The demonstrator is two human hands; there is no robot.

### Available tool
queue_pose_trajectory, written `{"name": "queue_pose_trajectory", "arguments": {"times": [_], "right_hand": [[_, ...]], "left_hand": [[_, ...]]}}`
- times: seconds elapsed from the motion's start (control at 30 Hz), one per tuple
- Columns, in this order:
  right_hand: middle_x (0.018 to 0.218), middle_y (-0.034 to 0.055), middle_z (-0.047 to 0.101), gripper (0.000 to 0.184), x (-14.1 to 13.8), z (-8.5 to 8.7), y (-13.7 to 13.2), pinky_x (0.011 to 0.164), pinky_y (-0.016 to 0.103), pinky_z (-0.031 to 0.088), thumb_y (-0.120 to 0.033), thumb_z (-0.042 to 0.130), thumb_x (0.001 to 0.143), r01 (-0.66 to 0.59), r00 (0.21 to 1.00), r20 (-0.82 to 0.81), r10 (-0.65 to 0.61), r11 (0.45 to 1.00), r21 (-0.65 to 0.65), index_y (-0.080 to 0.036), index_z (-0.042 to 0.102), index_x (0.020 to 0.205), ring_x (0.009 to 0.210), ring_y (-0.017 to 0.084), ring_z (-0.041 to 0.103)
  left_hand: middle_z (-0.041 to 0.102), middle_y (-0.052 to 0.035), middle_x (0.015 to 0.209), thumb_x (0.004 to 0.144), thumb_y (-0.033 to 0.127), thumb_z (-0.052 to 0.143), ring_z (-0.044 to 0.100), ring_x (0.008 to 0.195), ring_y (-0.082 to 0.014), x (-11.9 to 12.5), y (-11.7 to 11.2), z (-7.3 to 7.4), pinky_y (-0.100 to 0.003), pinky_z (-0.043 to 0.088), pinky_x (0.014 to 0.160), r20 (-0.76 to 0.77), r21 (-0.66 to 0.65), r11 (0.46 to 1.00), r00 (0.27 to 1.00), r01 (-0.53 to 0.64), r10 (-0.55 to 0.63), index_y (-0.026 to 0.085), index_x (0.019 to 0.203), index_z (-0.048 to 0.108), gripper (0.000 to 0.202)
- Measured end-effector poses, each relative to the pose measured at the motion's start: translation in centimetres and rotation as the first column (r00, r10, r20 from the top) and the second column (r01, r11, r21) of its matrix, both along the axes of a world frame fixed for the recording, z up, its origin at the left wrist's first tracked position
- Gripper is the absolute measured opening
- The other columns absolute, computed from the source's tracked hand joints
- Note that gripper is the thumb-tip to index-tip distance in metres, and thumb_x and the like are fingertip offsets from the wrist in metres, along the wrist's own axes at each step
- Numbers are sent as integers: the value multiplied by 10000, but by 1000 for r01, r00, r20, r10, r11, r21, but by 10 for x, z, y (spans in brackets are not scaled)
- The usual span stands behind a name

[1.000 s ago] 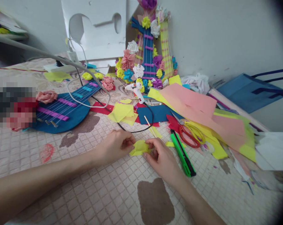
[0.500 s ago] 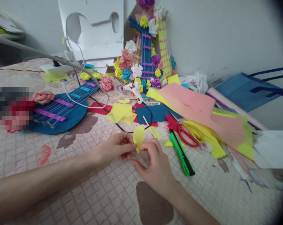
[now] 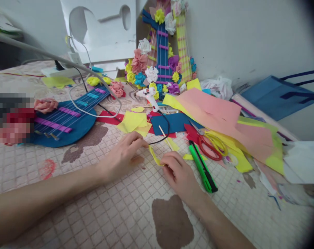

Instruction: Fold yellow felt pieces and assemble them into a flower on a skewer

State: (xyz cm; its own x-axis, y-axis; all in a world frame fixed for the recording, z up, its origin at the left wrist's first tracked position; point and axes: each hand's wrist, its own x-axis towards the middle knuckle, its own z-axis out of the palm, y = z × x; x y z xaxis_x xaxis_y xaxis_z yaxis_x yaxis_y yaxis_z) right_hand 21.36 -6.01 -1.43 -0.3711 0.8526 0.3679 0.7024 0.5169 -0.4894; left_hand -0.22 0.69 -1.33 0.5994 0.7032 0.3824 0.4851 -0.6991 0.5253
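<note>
A small yellow paper piece [image 3: 154,156], seen nearly edge-on, is stretched between my two hands above the tablecloth. My left hand [image 3: 127,152] pinches its upper left end with the fingertips. At the lower right end, my right hand [image 3: 179,171] grips it with curled fingers, the thumb mostly hidden. Just right of my right hand lies a green utility knife [image 3: 202,167]. Beyond the hands are yellow paper squares [image 3: 132,122], a thin pale stick [image 3: 165,135] and a white hot glue gun [image 3: 149,97] with a black cord.
A blue paper guitar [image 3: 68,121] with paper flowers lies left. Red-and-yellow-handled scissors [image 3: 211,147] rest near pink paper sheets [image 3: 211,107]. Flower-covered guitars [image 3: 162,55] lean at the back before a white foam board [image 3: 102,34]. A white cable [image 3: 94,116] loops over the left side.
The yellow piece has turned from upright and broad-faced to a narrow strip held at both ends. My hands have moved apart, the right one slightly rightward, the left one slightly up and left.
</note>
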Motion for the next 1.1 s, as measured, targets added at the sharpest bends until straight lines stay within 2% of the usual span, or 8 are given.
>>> {"name": "queue_pose_trajectory", "arguments": {"times": [0.23, 0.37, 0.5, 0.63, 0.7, 0.77, 0.9, 1.1], "right_hand": [[972, 60, 578, 225, 7, -2, 5, 792, 315, 509, -44, 400, 855, -38, 999, 32, 37, 998, 43, -223, 505, 943, 913, 176, 582], [999, 72, 569, 276, 8, -4, 8, 779, 342, 522, -23, 440, 794, 54, 994, 93, -54, 999, 2, -223, 491, 978, 948, 203, 575], [1027, 94, 553, 278, 5, 0, 7, 737, 371, 530, -99, 550, 770, 157, 971, 174, -163, 986, 50, -212, 484, 1015, 948, 244, 572], [934, 80, 551, 110, 0, 6, 2, 616, 304, 504, -177, 555, 834, 113, 957, 249, -148, 982, 149, -198, 529, 939, 798, 205, 576], [889, 69, 551, 51, -2, 7, 0, 587, 282, 483, -157, 509, 866, 58, 953, 289, -91, 991, 124, -189, 547, 880, 731, 179, 562], [872, 67, 555, 100, -2, 6, -1, 604, 284, 480, -136, 473, 885, 28, 953, 298, -48, 997, 69, -179, 557, 851, 720, 173, 560], [894, 67, 557, 126, 1, 3, 0, 685, 303, 486, -110, 449, 890, 24, 976, 217, -11, 998, -55, -171, 555, 861, 777, 176, 567], [876, 37, 531, 117, 4, 3, 2, 669, 285, 461, -72, 503, 833, 43, 998, 49, -33, 976, -211, -187, 521, 831, 789, 163, 547]], "left_hand": [[566, -60, 1038, 871, 102, 511, 523, 967, -193, -3, 11, 2, -350, 413, 831, -83, 212, 969, 990, 130, -115, 178, 966, 542, 125], [612, -40, 957, 923, 160, 476, 544, 884, -172, -3, 9, 2, -349, 376, 821, -181, 232, 949, 968, 214, -174, 167, 865, 555, 98], [623, -35, 875, 949, 165, 423, 540, 833, -170, -1, 1, 4, -368, 351, 833, -262, 290, 936, 957, 202, -126, 163, 850, 566, 175], [610, -26, 809, 954, 152, 397, 525, 789, -172, 1, -8, 9, -388, 341, 840, -325, 339, 922, 943, 188, -72, 162, 823, 561, 210], [606, -24, 809, 946, 148, 408, 524, 790, -174, 2, -11, 9, -389, 345, 836, -322, 310, 931, 943, 191, -87, 164, 821, 560, 197], [608, -32, 860, 921, 154, 461, 531, 828, -182, 2, -11, 7, -373, 358, 811, -271, 245, 954, 957, 172, -103, 164, 857, 564, 122], [579, -49, 953, 845, 120, 552, 529, 888, -192, 1, -5, 0, -340, 388, 775, -121, 112, 988, 989, 103, -89, 165, 921, 581, 94], [558, -21, 855, 796, 100, 583, 535, 794, -148, 1, -1, -4, -287, 430, 735, -22, -110, 989, 995, 96, -99, 169, 763, 612, 82]]}}
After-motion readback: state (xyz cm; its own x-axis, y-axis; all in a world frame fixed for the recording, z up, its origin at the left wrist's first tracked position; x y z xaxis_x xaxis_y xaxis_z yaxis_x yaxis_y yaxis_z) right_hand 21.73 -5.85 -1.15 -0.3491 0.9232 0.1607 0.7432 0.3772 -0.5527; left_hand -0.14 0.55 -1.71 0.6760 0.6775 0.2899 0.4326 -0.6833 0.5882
